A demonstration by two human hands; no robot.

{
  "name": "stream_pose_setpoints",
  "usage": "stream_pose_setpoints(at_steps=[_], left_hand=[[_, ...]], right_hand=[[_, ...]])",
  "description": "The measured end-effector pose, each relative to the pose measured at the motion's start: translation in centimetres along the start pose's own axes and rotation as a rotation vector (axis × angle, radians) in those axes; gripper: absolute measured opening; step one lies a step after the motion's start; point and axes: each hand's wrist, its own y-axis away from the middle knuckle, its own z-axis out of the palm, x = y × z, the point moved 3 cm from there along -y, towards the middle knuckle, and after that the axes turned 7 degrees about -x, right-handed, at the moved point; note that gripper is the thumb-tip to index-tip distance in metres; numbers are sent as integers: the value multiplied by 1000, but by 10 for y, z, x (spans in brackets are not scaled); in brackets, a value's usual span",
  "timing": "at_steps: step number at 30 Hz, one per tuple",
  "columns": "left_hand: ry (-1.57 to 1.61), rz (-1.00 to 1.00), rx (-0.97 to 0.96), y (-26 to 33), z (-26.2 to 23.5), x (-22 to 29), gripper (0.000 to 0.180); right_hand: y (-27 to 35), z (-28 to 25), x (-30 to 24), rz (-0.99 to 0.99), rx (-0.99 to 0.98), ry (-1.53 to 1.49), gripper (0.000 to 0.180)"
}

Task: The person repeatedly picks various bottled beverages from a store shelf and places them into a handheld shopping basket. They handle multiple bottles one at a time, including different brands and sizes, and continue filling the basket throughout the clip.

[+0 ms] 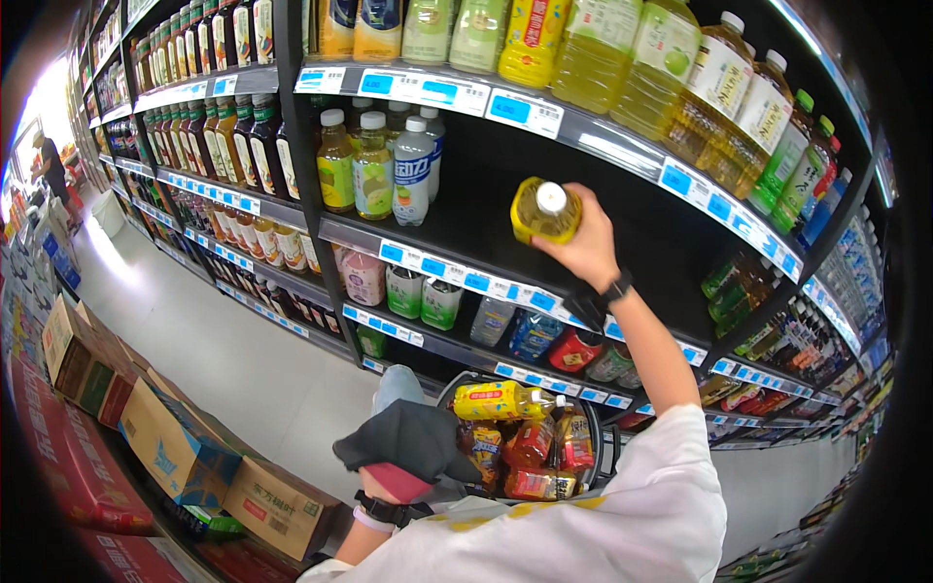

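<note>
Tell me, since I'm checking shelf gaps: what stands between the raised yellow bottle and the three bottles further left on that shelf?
Nothing: in the head view, bare dark shelf separates the yellow bottle, held by the right hand, from the three bottles.

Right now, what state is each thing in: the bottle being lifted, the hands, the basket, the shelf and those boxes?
yellow bottle: capped, held up at shelf height, cap toward the camera.
right hand: raised, gripping the yellow bottle.
left hand: gloved, low by the basket.
basket: filled with drink bottles lying on their sides.
middle shelf: mostly bare, three bottles standing at its left.
cardboard boxes: closed, stacked along the floor.
</note>
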Motion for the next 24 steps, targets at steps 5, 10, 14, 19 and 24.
stream_pose_setpoints(at_steps=[5, 10, 14, 19, 24], left_hand=[[2856, 216, -248, -6, 59, 20, 70], [2455, -317, -175, -11, 99, 62, 71], [2368, -39, -284, 17, 103, 87, 60], [2534, -282, -332, 53, 148, 78, 50], [2486, -419, -309, 64, 166, 52, 46]], right_hand=[[103, -69, -73, 86, -110, -390, 83], [189, -75, -126, 60, -334, -650, 84], [236, -53, -144, 0, -382, -555, 84], [286, -11, -141, 178, -304, -605, 89], [324, 14, -136, 149, -183, -602, 82]])
